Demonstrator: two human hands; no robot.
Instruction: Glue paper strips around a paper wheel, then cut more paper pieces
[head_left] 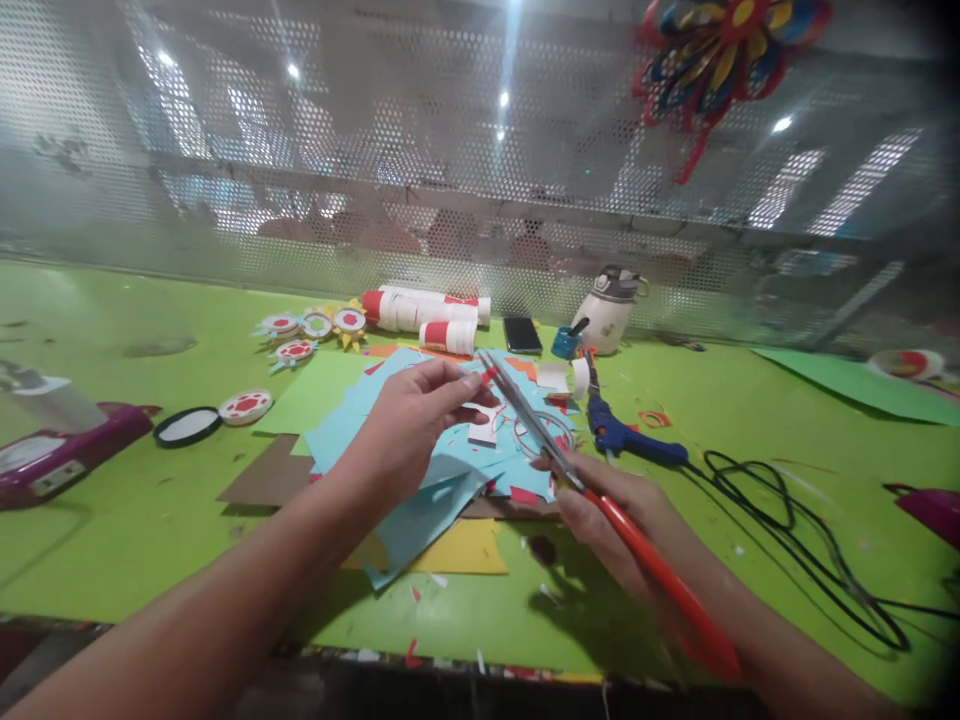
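Observation:
My left hand (420, 410) pinches a tiny red paper scrap (489, 376) above a pile of light blue paper sheets (420, 470). My right hand (615, 510) grips red-handled scissors (570, 470). Their metal blades point up and left, and the tips meet the scrap at my left fingertips. A yellow sheet (465, 550) and a brown sheet (266, 478) lie under the blue pile on the green table (112, 520).
A blue glue gun (630, 435) with a black cord (787, 540) lies to the right. Glue tubes (427, 312), a phone (522, 334), a white bottle (609, 310), paper flowers (307, 330), round lids (217, 415) and a magenta tool (60, 450) surround the pile. A perforated screen stands behind.

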